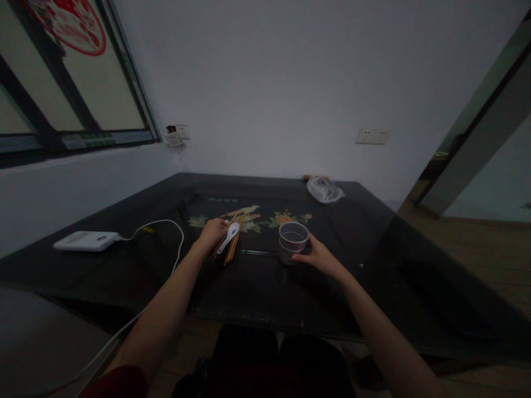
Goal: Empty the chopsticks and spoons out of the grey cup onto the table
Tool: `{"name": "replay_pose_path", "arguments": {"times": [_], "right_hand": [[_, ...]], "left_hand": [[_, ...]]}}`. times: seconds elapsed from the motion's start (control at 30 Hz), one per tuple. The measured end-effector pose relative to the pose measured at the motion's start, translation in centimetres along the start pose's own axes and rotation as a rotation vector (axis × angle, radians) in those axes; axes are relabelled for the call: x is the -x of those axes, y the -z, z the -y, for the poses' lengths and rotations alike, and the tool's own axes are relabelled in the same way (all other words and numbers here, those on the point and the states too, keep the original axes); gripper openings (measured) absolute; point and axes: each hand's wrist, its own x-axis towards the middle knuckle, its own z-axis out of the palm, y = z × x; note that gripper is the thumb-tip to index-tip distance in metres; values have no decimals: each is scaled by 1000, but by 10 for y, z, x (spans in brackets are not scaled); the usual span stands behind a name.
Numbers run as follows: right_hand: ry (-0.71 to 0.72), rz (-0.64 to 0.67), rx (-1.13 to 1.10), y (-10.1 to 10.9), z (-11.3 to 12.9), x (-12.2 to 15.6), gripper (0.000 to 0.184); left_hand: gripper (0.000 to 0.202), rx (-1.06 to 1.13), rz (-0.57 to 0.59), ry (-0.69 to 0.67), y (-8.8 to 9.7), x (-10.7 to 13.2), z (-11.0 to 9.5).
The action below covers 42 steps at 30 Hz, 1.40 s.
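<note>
My right hand (317,255) is wrapped round the side of a grey cup (293,237), thumb low on its front. The cup stands upright on the dark table, and its mouth faces up. Over to the left, my left hand (212,234) is closed, fingers bent down at the edge of a small bundle of utensils. A white spoon (229,237) lies there with its bowl away from me. Beside and partly under it are several wooden chopsticks (234,243). What the left fingertips grip is hidden.
The dark table (257,298) has a printed flower pattern. A white power bank (87,240) with a white cable (181,237) lies left, the cable running past my left forearm. A crumpled clear plastic bag (324,190) sits at the back. A dark flat object (440,296) lies right.
</note>
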Motion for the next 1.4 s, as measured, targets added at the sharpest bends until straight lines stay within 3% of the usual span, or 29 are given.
{"name": "replay_pose_path", "arguments": {"times": [0.7, 1.0, 1.2, 1.4], "right_hand": [[-23, 11, 3, 1, 2, 1, 82], [-23, -9, 8, 0, 2, 1, 80], [-10, -13, 16, 0, 3, 1, 78], [2, -15, 27, 0, 3, 1, 77]], "left_hand": [[34, -89, -52, 32, 3, 7, 0], [40, -85, -59, 90, 6, -6, 25], [48, -79, 41, 41, -3, -16, 33], [69, -100, 73, -8, -12, -16, 34]]}}
